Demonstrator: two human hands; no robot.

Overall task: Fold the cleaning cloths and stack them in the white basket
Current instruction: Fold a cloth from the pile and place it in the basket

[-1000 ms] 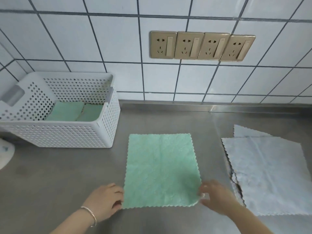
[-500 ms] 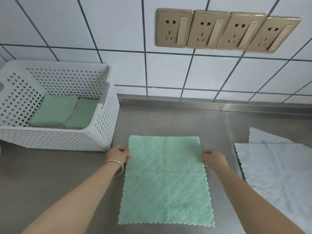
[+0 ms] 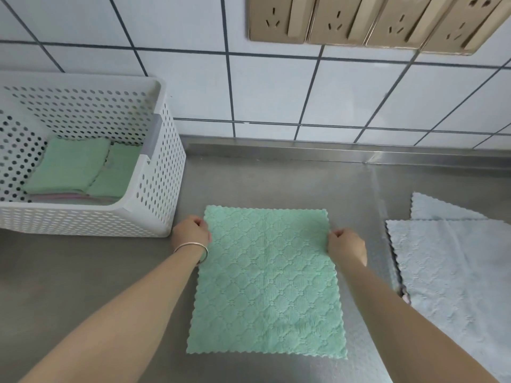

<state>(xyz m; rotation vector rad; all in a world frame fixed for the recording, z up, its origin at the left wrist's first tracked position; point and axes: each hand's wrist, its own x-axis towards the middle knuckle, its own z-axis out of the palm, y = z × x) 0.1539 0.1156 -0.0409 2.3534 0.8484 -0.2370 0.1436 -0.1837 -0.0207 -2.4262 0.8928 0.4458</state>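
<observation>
Looking down at your steel counter (image 3: pixel 83 272), which fills the lower two-thirds of the frame, with the white tiled wall (image 3: pixel 276 87) across the top. Four tan wall sockets (image 3: pixel 367 20) sit at the upper right, cut off by the top edge.

White basket (image 3: pixel 154 172) is at the left of the frame, standing on the counter against the wall. Inside it you have folded green cloths (image 3: pixel 74 164) lying side by side on top of a stack; a pinkish layer shows underneath.

Green cloth (image 3: pixel 265 283) lies flat and unfolded on the counter, centre of the frame, just right of the basket, not touching it. Grey cloths (image 3: pixel 453 266) lie flat at the right edge, overlapping each other, one peeking out behind the top one, near the green cloth with a strip of counter between them.

Your left hand (image 3: pixel 190 232) is at the green cloth's upper left corner, fingers curled and pinching the edge. Bracelet (image 3: pixel 193 248) on that wrist. Your right hand (image 3: pixel 345 244) is at the upper right edge, fingers curled onto the cloth edge the same way. Both forearms run in from the bottom of the frame.
</observation>
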